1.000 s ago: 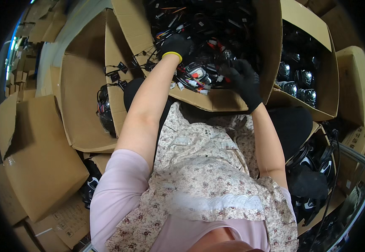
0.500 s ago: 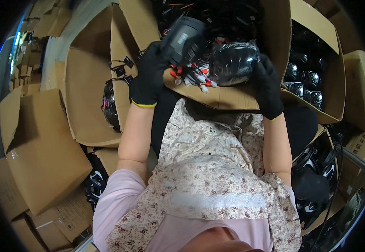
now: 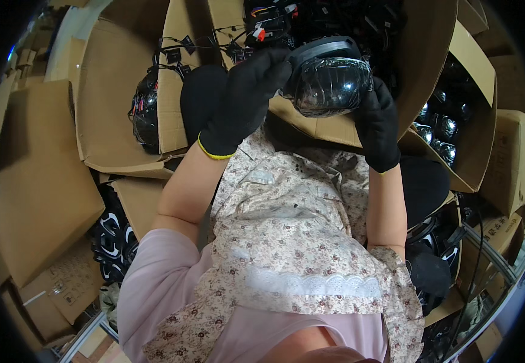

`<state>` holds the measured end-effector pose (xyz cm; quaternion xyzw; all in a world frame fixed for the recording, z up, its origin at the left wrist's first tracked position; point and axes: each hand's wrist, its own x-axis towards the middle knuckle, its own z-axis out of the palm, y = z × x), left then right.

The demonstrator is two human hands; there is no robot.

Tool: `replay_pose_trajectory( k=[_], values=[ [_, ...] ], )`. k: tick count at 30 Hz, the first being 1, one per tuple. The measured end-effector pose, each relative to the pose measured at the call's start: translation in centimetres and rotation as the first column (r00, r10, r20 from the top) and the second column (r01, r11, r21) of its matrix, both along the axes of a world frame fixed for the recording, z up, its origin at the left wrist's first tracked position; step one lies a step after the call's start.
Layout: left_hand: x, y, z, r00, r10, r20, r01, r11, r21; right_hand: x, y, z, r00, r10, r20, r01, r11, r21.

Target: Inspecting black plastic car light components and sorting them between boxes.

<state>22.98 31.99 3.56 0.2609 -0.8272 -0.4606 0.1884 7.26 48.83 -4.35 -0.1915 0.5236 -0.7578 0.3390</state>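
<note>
holding a headlamp [image 3: 330, 77] up near the camera, both gloved hands are clamped on it: the left hand [image 3: 238, 100] wraps its left edge from the front, and the right hand [image 3: 376, 124] grips its right edge from below. the lamp has a dark housing and a clear domed lens, with the lens facing the camera.

change: half a second ago the lamp sat lower, just above the open box [image 3: 359, 130], with red and white connectors visible beneath it. a second ago both hands were down inside that box among the wiring. the lamp is now clear of the box and fully carried by the hands, which suggests it is up for a close look at the lens.

surroundings: the box behind the lamp holds black cables and connectors [image 3: 268, 27]. a second box [image 3: 480, 121] to the right holds more shiny lamps. a lamp [image 3: 144, 115] lies between cartons to the left. flat cardboard [image 3: 32, 181] lies at far left.
</note>
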Motion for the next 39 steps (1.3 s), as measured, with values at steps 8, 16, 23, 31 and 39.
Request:
replay_pose_trajectory(
  k=[8,16,23,31,39],
  values=[
    [-0.3,0.3,0.0,0.999,-0.001,0.046,0.007,0.991,-0.133,-0.6,0.4,-0.2,0.998,0.059,0.032,-0.057,0.997,-0.056],
    [-0.3,1.3,0.6,0.995,-0.078,0.064,0.06,0.968,0.242,-0.9,1.0,1.5,0.997,0.064,-0.03,-0.061,0.995,0.08],
    [-0.7,1.6,-2.1,0.981,-0.11,-0.163,0.126,0.987,0.098,0.3,0.4,1.7,1.0,-0.016,-0.026,0.018,0.996,0.087],
    [-0.4,2.5,-1.5,0.995,0.0,-0.101,0.041,0.916,0.399,-0.7,0.1,1.2,0.852,-0.188,-0.489,0.217,0.976,0.002],
    [-0.9,3.1,-2.6,0.97,-0.163,-0.183,0.198,0.961,0.193,1.3,0.9,1.9,0.982,-0.096,-0.163,0.097,0.995,-0.001]
  ],
)
